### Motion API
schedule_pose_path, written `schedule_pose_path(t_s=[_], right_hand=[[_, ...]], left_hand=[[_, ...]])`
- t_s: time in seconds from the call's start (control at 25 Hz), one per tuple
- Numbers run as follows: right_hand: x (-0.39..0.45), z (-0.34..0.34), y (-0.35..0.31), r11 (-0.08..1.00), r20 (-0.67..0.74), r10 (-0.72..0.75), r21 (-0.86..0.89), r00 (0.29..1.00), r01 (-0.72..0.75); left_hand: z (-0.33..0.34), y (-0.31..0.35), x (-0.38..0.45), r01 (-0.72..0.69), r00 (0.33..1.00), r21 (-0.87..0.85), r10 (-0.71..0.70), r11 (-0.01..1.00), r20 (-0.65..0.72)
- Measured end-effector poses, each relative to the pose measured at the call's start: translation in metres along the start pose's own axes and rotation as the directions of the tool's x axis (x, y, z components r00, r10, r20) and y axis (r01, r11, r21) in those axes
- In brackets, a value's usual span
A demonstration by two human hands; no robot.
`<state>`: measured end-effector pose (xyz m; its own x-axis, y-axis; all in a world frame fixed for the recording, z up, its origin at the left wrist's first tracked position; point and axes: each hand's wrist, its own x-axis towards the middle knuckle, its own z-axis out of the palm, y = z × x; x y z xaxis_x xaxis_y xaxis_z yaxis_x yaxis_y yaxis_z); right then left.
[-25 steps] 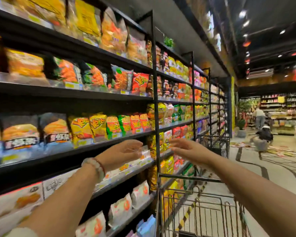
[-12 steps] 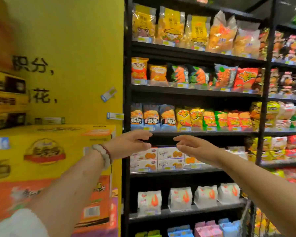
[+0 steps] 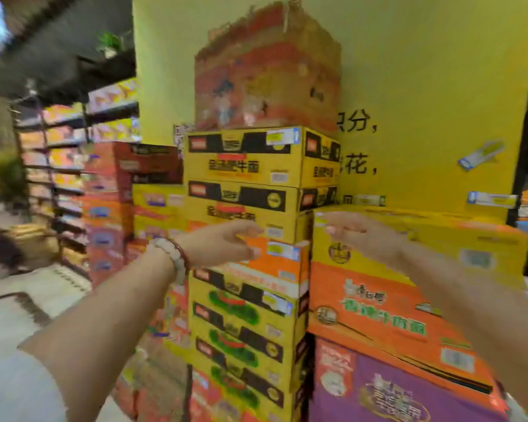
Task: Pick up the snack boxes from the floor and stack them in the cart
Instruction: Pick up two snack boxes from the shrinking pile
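left fingers: loosely spread, slightly bent, nothing in them; tips hang in front of the tall box stack, contact not clear through the blur
right fingers: also loose and spread, empty; tips near the front top corner of the yellow box, touching or not I cannot tell
left hand: palm turned inward toward the other hand, bead bracelet on the wrist
right hand: palm inward too, at the same height as the left, a gap between them
yellow box: top of the lower pile on the right, sitting on an orange box, with a purple box under that
tall box stack: yellow and orange cases up against the yellow wall, a worn brown carton on top
cart: not in view
floor: only a blurred patch at far left, no loose boxes visible on it
bystander: another person at lower left, near the left arm
step, my read: reaching for a box, most likely the yellow one on the low pile since it is the easiest top case
how to do it well: spread the hands to opposite ends of the box before gripping; get fingers under the bottom edge, not just on the faces
lift: straight up off the orange box, keep it level, avoid nudging the tall stack just beside it
risk: brown carton up top looks battered; a knock to that column could bring it down
turn: swing away from the bystander when carrying to the cart
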<state>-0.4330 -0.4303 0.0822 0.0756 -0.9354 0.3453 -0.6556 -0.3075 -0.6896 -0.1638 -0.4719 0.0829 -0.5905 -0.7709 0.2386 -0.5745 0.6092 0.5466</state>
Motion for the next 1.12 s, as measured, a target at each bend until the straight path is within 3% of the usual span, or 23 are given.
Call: schedule_pose_path(t_s=[0.12, 0.28, 0.44, 0.76, 1.12], right_hand=[[0.054, 0.095, -0.045, 0.992, 0.175, -0.125, 0.040, 0.977, 0.119], [0.114, 0.218, -0.102, 0.948, 0.348, -0.317, 0.107, 0.882, 0.298], [0.168, 0.312, -0.147, 0.918, 0.505, -0.397, 0.196, 0.767, 0.346], [0.290, 0.469, -0.214, 0.862, 0.610, -0.508, 0.353, 0.608, 0.365], [0.374, 0.679, -0.296, 0.819, 0.672, -0.572, 0.443, 0.471, 0.364]], left_hand=[[-0.058, -0.072, -0.074, 0.163, 0.984, 0.029, -0.160, 0.986, -0.081], [-0.121, -0.144, -0.160, 0.361, 0.918, 0.021, -0.351, 0.932, -0.188], [-0.163, -0.204, -0.208, 0.505, 0.831, 0.041, -0.472, 0.862, -0.295], [-0.233, -0.326, -0.232, 0.666, 0.658, -0.018, -0.598, 0.746, -0.459], [-0.305, -0.499, -0.301, 0.783, 0.508, -0.085, -0.712, 0.616, -0.485]])
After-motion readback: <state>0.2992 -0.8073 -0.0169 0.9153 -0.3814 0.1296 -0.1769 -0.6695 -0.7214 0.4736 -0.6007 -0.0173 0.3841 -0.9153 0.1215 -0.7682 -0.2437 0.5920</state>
